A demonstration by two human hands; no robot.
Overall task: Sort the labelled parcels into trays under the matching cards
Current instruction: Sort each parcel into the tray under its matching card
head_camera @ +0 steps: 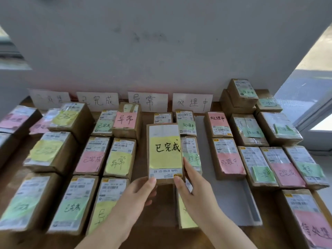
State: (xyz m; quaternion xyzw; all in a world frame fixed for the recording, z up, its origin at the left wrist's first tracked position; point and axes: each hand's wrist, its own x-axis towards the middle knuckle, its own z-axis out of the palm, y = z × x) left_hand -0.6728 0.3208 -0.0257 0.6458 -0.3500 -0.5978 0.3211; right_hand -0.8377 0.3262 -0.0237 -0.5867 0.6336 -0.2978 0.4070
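I hold a brown cardboard parcel (165, 151) above the middle of the table, its top facing me with a yellow note reading 已完成 and a white shipping label. My left hand (139, 192) grips its near left corner, thumb on top. My right hand (188, 184) grips the near right edge, fingers running up its side. Four white cards lean on the wall behind: a faint one (49, 98), 已完成 (98, 101), 异常 (147, 101) and 处理中 (192, 102).
Many labelled parcels with pink, green and yellow notes cover the wooden table (138, 169) in columns, such as 异常 (125, 121) and 处理中 (227, 157). A stack (240, 94) stands at the back right. A grey sheet (231, 196) lies right of centre. A window is at the right.
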